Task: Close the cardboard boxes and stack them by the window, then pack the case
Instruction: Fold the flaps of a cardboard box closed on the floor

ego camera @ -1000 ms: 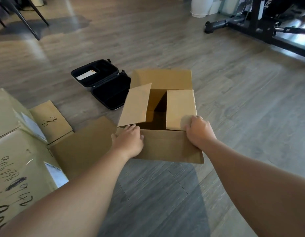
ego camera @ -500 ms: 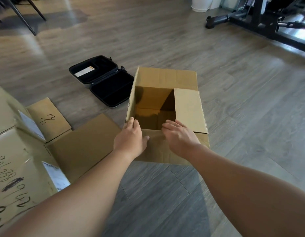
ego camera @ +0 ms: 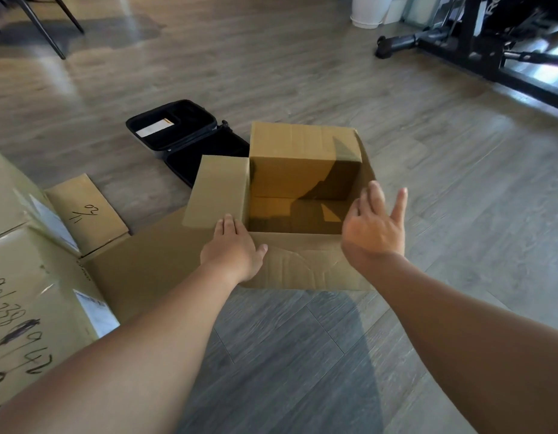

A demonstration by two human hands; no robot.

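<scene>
we see an open cardboard box (ego camera: 302,170) standing on the wood floor (ego camera: 459,183) in front of the person, its top still unclosed and its inside in shadow. the left side flap (ego camera: 216,191) is folded outward, and the near flap (ego camera: 302,267) hangs down over the front wall. the left hand (ego camera: 232,249) rests on the box's near left corner, fingers straight and pressed together along the base of the left flap, thumb stretched out over the near edge. the right hand (ego camera: 373,227) hovers over the right rim of the box with its fingers (ego camera: 399,205) spread and relaxed, holding nothing; we cannot tell whether it touches the cardboard. just behind the box to the left, a black case (ego camera: 183,136) lies open on the floor, a white card (ego camera: 154,128) in its far half. at the left edge sits a larger cardboard box (ego camera: 27,277) with handwritten numbers and white labels, its flaps spread toward the smaller box. a white pot (ego camera: 370,10) and black equipment frame (ego camera: 474,48) stand farther back.
</scene>
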